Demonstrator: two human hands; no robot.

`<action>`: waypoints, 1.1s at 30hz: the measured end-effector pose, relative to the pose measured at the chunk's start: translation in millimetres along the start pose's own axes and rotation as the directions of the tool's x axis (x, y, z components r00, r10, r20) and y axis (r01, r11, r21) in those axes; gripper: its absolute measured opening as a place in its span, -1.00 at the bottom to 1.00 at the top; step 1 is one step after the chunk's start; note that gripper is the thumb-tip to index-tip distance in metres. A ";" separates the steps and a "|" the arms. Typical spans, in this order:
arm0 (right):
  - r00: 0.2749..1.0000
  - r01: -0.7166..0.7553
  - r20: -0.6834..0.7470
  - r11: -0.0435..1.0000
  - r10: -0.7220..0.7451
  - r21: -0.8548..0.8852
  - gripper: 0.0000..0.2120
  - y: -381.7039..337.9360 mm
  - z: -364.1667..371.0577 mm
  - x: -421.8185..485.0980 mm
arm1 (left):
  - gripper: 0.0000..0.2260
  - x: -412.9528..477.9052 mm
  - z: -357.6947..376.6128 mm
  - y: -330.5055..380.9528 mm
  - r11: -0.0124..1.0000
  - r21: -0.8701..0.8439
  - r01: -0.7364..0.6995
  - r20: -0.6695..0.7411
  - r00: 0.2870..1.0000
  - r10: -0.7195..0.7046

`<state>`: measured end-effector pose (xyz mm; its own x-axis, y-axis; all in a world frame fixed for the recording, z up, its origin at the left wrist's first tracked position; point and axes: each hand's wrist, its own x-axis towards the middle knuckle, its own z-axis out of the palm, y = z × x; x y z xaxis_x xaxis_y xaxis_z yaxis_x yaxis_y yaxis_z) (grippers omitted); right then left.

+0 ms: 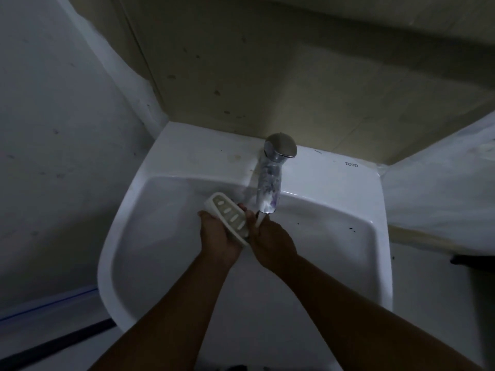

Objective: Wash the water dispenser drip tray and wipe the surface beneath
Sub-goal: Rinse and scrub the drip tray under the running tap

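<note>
I see a white sink (187,153) in a dim corner. My left hand (217,238) is over the basin, grip curled round the drip tray (231,218) from below, thumb on its near-left edge. The tray is tilted with its slotted face up, above the basin just left of the stream. My right hand (271,242) touches the tray's right edge; I cannot tell if that grip is closed on the tray. Thin water stream (259,220) falls onto its fingers from the chrome faucet (270,188). TOTO logo (351,164) is on the rim, far right.
</note>
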<state>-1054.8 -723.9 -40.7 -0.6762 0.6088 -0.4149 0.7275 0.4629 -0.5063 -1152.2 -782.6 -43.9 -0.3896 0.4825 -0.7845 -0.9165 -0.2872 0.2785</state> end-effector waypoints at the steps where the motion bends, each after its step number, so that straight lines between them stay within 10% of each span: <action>1: 0.999 0.001 0.048 0.996 -0.005 0.084 -0.28 -0.4 -5.6 2.8 | -0.39 -2.1 0.6 3.7 0.999 -0.024 -0.024 0.000 1.000 0.024; 7: 0.997 0.074 0.000 0.983 -0.075 0.168 -0.44 19.1 -16.7 -5.7 | -0.63 -9.8 -8.7 22.3 0.970 -0.197 -0.143 0.021 0.988 0.150; 14: 0.795 -0.341 -0.132 0.616 0.592 0.710 -0.62 -1.9 22.6 -6.0 | -0.65 -22.5 -6.3 14.1 0.952 -0.230 -0.200 -0.034 0.980 0.197; 17: 0.753 -0.411 -0.177 0.663 0.634 0.626 -0.58 -14.3 10.0 -8.2 | -0.64 -24.9 -2.3 7.4 0.950 -0.216 -0.225 -0.050 0.974 0.220; 21: 0.869 -0.331 -0.129 0.755 0.478 0.566 -0.33 -36.0 0.1 -18.7 | -0.54 -21.7 -0.2 20.0 0.935 -0.229 -0.271 -0.055 0.963 0.265; 26: 0.883 -0.243 -0.231 0.819 0.409 0.520 -0.73 -32.2 -1.9 -4.0 | -0.51 -22.2 -5.2 30.9 0.917 -0.284 -0.281 -0.034 0.958 0.284; 29: 0.707 -0.392 -0.134 0.543 0.694 0.742 -0.75 -18.9 17.8 8.7 | -0.52 -23.2 -0.7 26.6 0.915 -0.292 -0.277 -0.030 0.959 0.281; 33: 0.655 -0.402 0.188 0.126 0.732 0.907 -0.64 -12.4 31.7 20.9 | -0.46 -24.1 -0.8 26.0 0.905 -0.274 -0.325 -0.074 0.945 0.317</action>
<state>-1081.7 -737.3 -67.0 0.0680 0.6161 -0.7847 0.2581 -0.7706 -0.5827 -1166.6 -802.3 -18.2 -0.6524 0.3037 -0.6944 -0.6779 -0.6436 0.3553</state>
